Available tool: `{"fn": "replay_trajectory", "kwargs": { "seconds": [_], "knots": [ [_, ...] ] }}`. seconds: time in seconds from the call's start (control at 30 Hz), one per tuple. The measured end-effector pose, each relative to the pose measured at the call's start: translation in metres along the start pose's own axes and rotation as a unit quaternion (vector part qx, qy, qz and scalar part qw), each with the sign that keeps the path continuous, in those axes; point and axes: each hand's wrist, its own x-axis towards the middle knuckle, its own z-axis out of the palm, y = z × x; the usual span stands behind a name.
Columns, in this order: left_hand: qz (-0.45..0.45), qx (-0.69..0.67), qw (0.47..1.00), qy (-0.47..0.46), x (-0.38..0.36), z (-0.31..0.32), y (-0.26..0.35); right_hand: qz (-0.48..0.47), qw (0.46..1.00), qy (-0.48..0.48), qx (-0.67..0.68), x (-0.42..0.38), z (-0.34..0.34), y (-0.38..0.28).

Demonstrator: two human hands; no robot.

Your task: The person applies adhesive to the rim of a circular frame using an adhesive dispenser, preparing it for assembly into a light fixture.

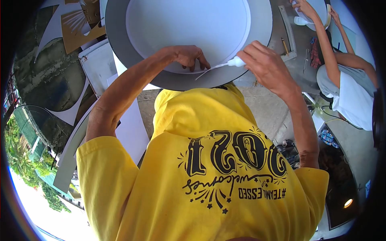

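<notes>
My right hand [263,64] is closed around a white squeeze bottle [236,62] with a long, thin nozzle. The nozzle points left and down, its tip over the near edge of a large grey disc [257,28]. A white round piece with a raised rim [189,28] lies on that disc. My left hand [189,58] reaches over the near rim, index finger stretched down to the rim close to the nozzle. Its other fingers are bent, and I see nothing held in them.
At upper right, another person's hands [307,10] work at a round piece beside a white bottle [299,21]. A pencil [285,46] and a flat angled strip [287,30] lie between us. Brown board [70,30] and white cut sheets [72,110] are at left.
</notes>
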Motion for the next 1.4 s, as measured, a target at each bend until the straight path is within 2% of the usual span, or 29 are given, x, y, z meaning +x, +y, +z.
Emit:
{"fn": "replay_trajectory", "kwargs": {
  "seconds": [0.03,0.13,0.33,0.9,1.4],
  "knots": [
    [-0.001,-0.002,1.000,0.000,-0.003,-0.002,0.001,-0.012,0.999,-0.029,-0.032,0.003,0.009,0.000],
    [-0.041,-0.039,0.998,-0.013,-0.006,-0.008,-0.001,-0.037,0.998,-0.025,-0.051,0.013,0.028,-0.005],
    [-0.005,-0.042,0.998,-0.037,0.004,-0.007,-0.009,-0.031,0.998,-0.035,-0.035,0.016,0.052,-0.012],
    [0.054,-0.133,0.990,0.007,0.010,-0.006,-0.017,-0.072,0.997,-0.013,-0.025,0.034,0.069,-0.028],
    [0.011,-0.121,0.992,-0.032,0.015,-0.012,-0.017,-0.076,0.997,-0.025,0.012,0.036,0.077,-0.026]
  ]
}}
